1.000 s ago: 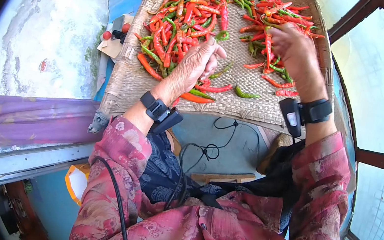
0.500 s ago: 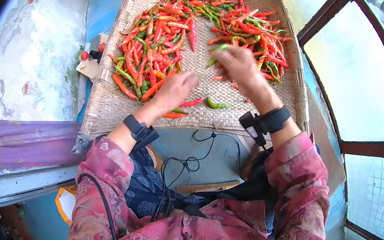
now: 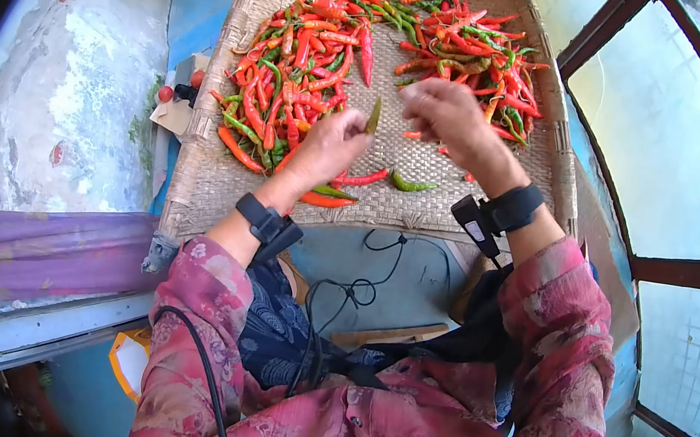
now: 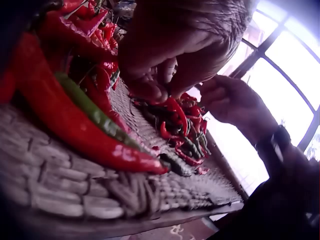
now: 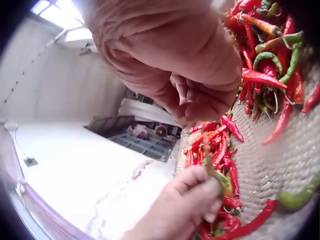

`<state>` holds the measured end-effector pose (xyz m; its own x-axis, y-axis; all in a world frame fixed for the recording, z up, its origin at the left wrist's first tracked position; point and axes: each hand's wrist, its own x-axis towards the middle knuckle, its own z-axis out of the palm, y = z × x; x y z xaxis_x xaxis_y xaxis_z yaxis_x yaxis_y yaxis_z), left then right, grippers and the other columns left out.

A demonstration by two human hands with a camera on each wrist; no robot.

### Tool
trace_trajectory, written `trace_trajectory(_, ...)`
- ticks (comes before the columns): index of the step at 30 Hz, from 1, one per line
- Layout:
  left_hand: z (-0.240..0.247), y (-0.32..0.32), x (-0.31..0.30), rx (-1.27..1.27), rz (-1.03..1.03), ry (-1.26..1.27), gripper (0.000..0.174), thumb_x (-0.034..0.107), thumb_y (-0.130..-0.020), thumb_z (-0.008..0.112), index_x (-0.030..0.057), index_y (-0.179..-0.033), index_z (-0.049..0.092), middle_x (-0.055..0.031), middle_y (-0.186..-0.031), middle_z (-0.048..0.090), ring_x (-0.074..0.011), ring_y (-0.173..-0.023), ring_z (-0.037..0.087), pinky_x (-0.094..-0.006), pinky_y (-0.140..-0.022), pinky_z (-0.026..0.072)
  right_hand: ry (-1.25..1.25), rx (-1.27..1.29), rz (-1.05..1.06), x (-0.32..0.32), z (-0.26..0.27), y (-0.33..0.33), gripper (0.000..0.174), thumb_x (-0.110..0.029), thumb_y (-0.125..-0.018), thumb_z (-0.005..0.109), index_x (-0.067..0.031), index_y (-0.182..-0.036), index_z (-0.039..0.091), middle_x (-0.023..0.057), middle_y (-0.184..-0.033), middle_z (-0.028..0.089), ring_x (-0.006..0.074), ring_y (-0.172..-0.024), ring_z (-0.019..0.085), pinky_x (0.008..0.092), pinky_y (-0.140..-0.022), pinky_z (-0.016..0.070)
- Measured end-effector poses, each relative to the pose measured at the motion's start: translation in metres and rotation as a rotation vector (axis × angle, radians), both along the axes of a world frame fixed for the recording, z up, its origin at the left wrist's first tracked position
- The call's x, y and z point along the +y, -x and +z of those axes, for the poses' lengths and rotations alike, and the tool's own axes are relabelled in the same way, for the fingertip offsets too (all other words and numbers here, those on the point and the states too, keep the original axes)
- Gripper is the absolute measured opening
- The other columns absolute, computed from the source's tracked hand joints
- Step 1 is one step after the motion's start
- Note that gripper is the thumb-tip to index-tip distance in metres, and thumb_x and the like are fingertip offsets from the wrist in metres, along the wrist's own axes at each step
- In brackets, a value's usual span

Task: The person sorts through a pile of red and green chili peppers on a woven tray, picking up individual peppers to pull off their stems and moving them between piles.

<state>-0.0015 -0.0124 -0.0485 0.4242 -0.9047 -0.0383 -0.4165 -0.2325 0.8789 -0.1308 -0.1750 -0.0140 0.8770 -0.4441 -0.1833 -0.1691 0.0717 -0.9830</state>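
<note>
A slender green chili stands up from my left hand, pinched between thumb and fingers; the right wrist view shows this chili too. Close by on the right, my right hand hovers over the woven tray, blurred. Its fingers curl in with the tips together, and nothing shows between them. Red and green chilies form a left pile beyond my left hand and a right pile beyond my right. A plump green chili lies near the front edge.
An orange-red chili lies under my left wrist, beside a red one. The tray's raised rim borders the chilies. A whitewashed wall stands at left, framed windows at right. A cable hangs below the tray.
My right hand came from the right pile toward the middle with a green chili at its fingers. That chili is now in my left hand, and the right hand has drawn slightly away.
</note>
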Motion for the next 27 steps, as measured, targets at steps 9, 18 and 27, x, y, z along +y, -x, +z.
trace_trajectory(9,0.016,0.002,0.013,0.715,0.066,0.139,0.021,0.028,-0.090,0.062,0.0082,-0.093,0.054,-0.0007,-0.079,0.061,-0.0077,-0.070,0.058,-0.0217,-0.064,0.0480,0.459,0.020,0.157,0.042,-0.010,-0.001,0.028,-0.024,-0.082,0.068,0.0030,-0.084,0.065,0.0130,-0.071,0.065,0.0176,-0.067,0.064,0.0337,-0.060,0.0498)
trace_trajectory(18,0.006,0.004,0.018,-0.226,-0.111,0.052,0.023,0.023,-0.088,0.063,0.0011,-0.095,0.061,-0.0054,-0.075,0.062,-0.0115,-0.063,0.056,-0.0274,-0.060,0.0468,-0.020,-0.213,-0.077,-0.016,0.014,0.004,0.025,-0.028,-0.090,0.059,-0.0043,-0.082,0.059,-0.0018,-0.068,0.055,0.0050,-0.058,0.050,0.0198,-0.050,0.0412)
trace_trajectory(27,-0.015,0.012,0.023,-0.778,-0.355,-0.088,0.012,0.011,-0.072,0.063,0.0014,-0.075,0.058,-0.0147,-0.081,0.057,-0.0344,-0.083,0.058,-0.0441,-0.074,0.0475,-0.194,-0.249,-0.124,-0.017,0.012,0.006,0.032,-0.036,-0.086,0.065,-0.0046,-0.081,0.063,-0.0054,-0.062,0.047,0.0054,-0.052,0.043,0.0200,-0.047,0.0364)
